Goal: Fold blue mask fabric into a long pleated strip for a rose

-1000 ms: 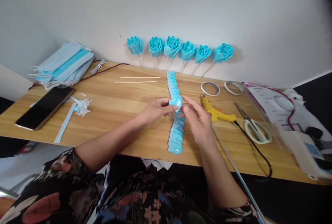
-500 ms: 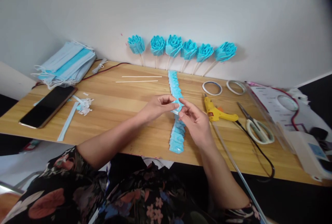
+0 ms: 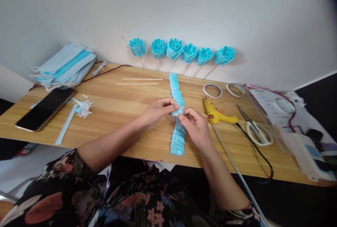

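A long pleated strip of blue mask fabric (image 3: pixel 178 139) lies on the table, running from near the wall to the front edge. Over its middle, my left hand (image 3: pixel 162 110) pinches a small blue folded piece (image 3: pixel 174 113) between thumb and fingers. My right hand (image 3: pixel 196 125) grips the right end of that same piece with its thumb and fingertips. A short white bit shows on the piece between the two hands. My fingers cover part of the pleated strip beneath.
Blue fabric roses (image 3: pixel 174 48) on sticks lean against the wall. To the right lie a yellow glue gun (image 3: pixel 219 116), tape rolls (image 3: pixel 212 91) and scissors (image 3: pixel 258 132). At left are face masks (image 3: pixel 65 64), a phone (image 3: pixel 44 109) and white scraps (image 3: pixel 84 108). Two thin sticks (image 3: pixel 142 79) lie behind my left hand.
My right fingertips have come down onto the right end of the small blue piece, and its white bit now shows. The whole view has shifted slightly.
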Tool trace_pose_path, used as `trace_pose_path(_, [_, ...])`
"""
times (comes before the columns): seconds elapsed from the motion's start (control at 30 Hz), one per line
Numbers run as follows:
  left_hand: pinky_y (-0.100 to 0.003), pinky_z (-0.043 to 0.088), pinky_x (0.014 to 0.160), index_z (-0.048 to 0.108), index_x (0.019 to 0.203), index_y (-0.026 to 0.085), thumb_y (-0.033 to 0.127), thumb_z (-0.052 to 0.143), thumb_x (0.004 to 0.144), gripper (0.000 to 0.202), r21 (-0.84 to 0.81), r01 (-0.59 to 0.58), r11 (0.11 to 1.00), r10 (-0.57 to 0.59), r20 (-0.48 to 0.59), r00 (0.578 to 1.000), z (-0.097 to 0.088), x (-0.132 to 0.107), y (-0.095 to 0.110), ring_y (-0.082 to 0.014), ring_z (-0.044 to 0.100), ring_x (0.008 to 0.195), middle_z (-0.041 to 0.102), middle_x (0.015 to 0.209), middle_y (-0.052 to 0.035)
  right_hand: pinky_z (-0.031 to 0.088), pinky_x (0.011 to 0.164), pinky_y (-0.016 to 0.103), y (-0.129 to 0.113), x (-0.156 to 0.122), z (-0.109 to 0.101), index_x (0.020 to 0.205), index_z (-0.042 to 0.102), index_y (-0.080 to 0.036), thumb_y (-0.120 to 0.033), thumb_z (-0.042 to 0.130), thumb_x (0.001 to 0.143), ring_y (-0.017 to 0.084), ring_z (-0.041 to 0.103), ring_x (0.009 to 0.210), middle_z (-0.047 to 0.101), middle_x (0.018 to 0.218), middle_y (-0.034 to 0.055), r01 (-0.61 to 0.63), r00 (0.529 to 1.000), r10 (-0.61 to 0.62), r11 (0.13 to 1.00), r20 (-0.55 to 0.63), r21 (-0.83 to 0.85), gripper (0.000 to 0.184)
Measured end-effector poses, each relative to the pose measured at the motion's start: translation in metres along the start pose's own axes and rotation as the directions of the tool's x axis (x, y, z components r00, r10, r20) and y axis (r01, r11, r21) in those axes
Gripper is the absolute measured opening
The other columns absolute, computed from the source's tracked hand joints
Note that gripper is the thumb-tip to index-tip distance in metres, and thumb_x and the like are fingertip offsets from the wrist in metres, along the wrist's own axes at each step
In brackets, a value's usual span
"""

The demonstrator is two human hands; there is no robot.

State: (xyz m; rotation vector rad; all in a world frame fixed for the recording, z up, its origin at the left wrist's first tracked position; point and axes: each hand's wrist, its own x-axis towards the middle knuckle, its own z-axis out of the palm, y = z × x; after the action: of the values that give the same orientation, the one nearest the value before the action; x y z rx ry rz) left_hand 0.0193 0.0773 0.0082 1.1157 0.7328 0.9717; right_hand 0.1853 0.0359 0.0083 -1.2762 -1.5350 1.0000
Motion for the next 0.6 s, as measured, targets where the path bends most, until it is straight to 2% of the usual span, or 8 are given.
trace_pose_path(0.23, [-0.024, 0.040, 0.068, 0.060, 0.075, 0.015, 0.034, 0.072, 0.078, 0.024, -0.027, -0.018, 0.999, 0.018, -0.006, 1.000, -0.0016, 0.0014, -0.0008, -0.0079, 0.047, 0.065, 0.055, 0.070, 0.0030, 0.037, 0.054, 0.026, 0.0002, -0.0009, -0.0009, 0.070, 0.057, -0.021, -0.036, 0.064, 0.081, 0.011, 0.047, 0.057, 0.052, 0.064, -0.0025, -0.015, 1.000, 0.015, 1.000, -0.001, 0.008, 0.019])
trace_pose_path(0.4, [-0.024, 0.041, 0.067, 0.058, 0.075, 0.015, 0.037, 0.070, 0.080, 0.026, 0.013, -0.024, 1.000, 0.023, 0.010, 1.000, -0.0013, 0.0008, 0.0021, -0.0084, 0.048, 0.065, 0.054, 0.070, 0.0025, 0.039, 0.055, 0.026, 0.0005, -0.0013, -0.0005, 0.083, 0.065, -0.022, -0.040, 0.064, 0.083, 0.012, 0.050, 0.059, 0.056, 0.067, -0.0016, -0.031, 0.999, 0.033, 0.998, -0.017, 0.063, 0.018])
trace_pose_path(0.53, [-0.023, 0.043, 0.065, 0.060, 0.083, 0.016, 0.045, 0.068, 0.083, 0.030, 0.018, -0.053, 0.998, 0.053, -0.006, 0.999, 0.0005, 0.0009, -0.0003, -0.0087, 0.049, 0.066, 0.055, 0.074, 0.0018, 0.040, 0.056, 0.026, 0.0008, -0.0015, 0.0006, 0.073, 0.060, -0.022, -0.037, 0.066, 0.081, 0.012, 0.049, 0.059, 0.055, 0.066, -0.0020, -0.024, 0.997, 0.028, 0.998, -0.069, 0.059, 0.018])
trace_pose_path(0.6, [-0.024, 0.043, 0.064, 0.061, 0.089, 0.017, 0.051, 0.064, 0.085, 0.034, 0.015, -0.023, 1.000, 0.023, -0.018, 1.000, 0.0016, 0.0010, -0.0016, -0.0098, 0.051, 0.066, 0.056, 0.075, 0.0010, 0.039, 0.054, 0.026, 0.0007, -0.0012, 0.0007, 0.071, 0.058, -0.022, -0.038, 0.065, 0.082, 0.012, 0.048, 0.057, 0.055, 0.064, -0.0021, -0.033, 0.994, 0.039, 0.998, -0.105, 0.062, 0.020])
